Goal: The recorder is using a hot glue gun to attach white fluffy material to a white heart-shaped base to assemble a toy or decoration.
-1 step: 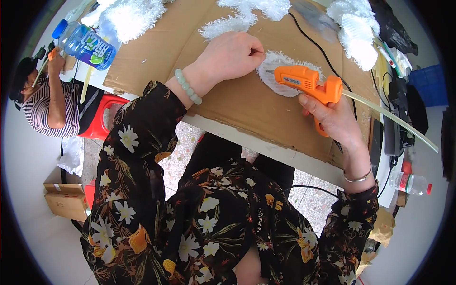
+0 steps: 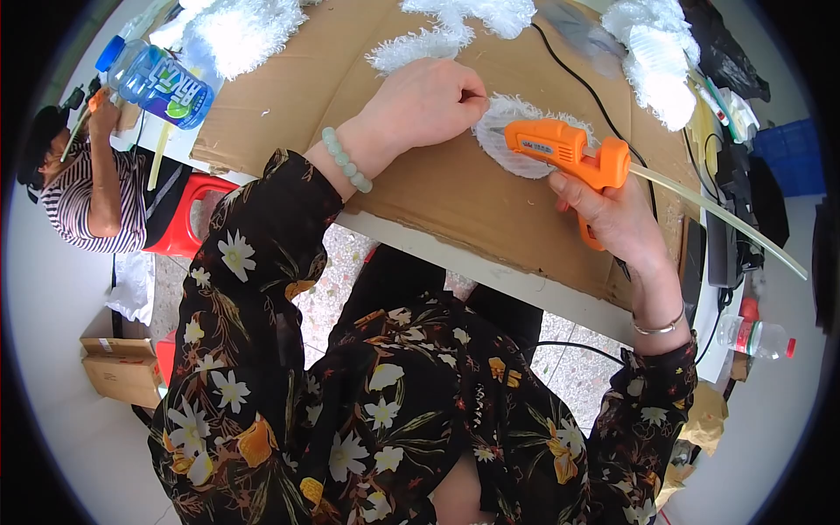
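Observation:
My right hand is wrapped round the handle of an orange hot glue gun. A long translucent glue stick sticks out of its back end. The gun's nozzle points left, over an oval white piece of fringed fabric lying on the cardboard. At that piece's left edge my left hand is closed, with thumb and fingertips pinched on the fabric's rim. The fingertips are partly hidden by the hand itself. Part of the fabric is covered by the gun.
Brown cardboard covers the table. More white fringed pieces lie at the far side. A black cord runs across the right. A blue-capped bottle stands at the left, near a person in stripes. Another bottle lies right.

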The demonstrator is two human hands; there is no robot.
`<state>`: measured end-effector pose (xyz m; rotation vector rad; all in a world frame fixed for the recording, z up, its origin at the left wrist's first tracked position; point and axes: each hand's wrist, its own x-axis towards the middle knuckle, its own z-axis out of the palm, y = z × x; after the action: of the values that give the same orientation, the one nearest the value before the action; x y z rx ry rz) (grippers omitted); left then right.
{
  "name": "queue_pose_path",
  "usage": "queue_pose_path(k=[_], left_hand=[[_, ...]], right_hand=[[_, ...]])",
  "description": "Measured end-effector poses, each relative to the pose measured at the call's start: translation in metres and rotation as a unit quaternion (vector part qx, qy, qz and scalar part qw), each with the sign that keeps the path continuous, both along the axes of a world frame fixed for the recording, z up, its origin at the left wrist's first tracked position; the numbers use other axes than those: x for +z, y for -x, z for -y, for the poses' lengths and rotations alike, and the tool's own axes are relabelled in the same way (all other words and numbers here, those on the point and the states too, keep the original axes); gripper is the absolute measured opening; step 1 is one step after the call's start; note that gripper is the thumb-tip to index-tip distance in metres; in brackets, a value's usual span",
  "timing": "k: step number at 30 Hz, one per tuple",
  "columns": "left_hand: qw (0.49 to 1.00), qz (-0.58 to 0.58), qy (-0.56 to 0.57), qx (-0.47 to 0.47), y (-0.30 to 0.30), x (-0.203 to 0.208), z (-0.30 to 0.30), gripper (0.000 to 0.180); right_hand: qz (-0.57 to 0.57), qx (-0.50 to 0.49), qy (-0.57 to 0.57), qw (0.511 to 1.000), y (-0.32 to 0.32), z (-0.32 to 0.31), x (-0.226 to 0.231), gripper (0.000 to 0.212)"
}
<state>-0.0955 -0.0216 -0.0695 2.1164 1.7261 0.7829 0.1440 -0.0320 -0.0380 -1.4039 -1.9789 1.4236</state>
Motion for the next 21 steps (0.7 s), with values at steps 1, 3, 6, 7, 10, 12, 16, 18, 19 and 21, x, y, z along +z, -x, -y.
queue_pose_path(k=[1,3,6,7,10,12,16,18,19,21], left_hand=[[1.0,-0.002,0.001,0.006,0.003,0.003,0.004,0.018],[1.0,-0.006,0.002,0.018,0.006,0.009,0.011,0.018],[1.0,-0.006,0.005,0.024,0.007,0.008,0.012,0.018],[1.0,-0.005,0.006,0.019,0.005,0.006,0.008,0.018],[1.0,0.011,-0.006,-0.004,0.003,-0.001,0.001,0.019],[1.0,0.011,-0.006,-0.008,0.002,-0.002,-0.002,0.019],[1.0,0.005,-0.019,0.001,0.008,0.005,0.005,0.019],[1.0,0.004,-0.02,0.006,0.011,0.007,0.008,0.019],[1.0,0.009,-0.021,0.001,0.008,0.006,0.004,0.019],[1.0,0.011,-0.024,-0.01,0.003,0.004,-0.002,0.019]], right_hand=[[-0.002,0.006,-0.001,1.0,0.003,0.0,0.0,0.023],[-0.041,0.019,-0.016,0.999,0.007,0.001,0.0,0.024],[-0.039,0.021,-0.011,0.999,0.008,0.0,0.0,0.025],[-0.036,0.016,-0.011,0.999,0.006,-0.002,-0.004,0.025],[-0.046,0.005,-0.007,0.999,0.001,-0.006,-0.011,0.027],[-0.04,0.006,-0.007,0.999,0.002,-0.008,-0.01,0.027],[-0.057,0.014,-0.009,0.998,0.011,-0.007,-0.004,0.028],[-0.045,0.014,-0.008,0.999,0.016,-0.006,0.0,0.027],[-0.043,0.008,-0.008,0.999,0.013,-0.008,-0.001,0.027],[-0.05,0.0,-0.011,0.999,0.008,-0.01,-0.004,0.026]])
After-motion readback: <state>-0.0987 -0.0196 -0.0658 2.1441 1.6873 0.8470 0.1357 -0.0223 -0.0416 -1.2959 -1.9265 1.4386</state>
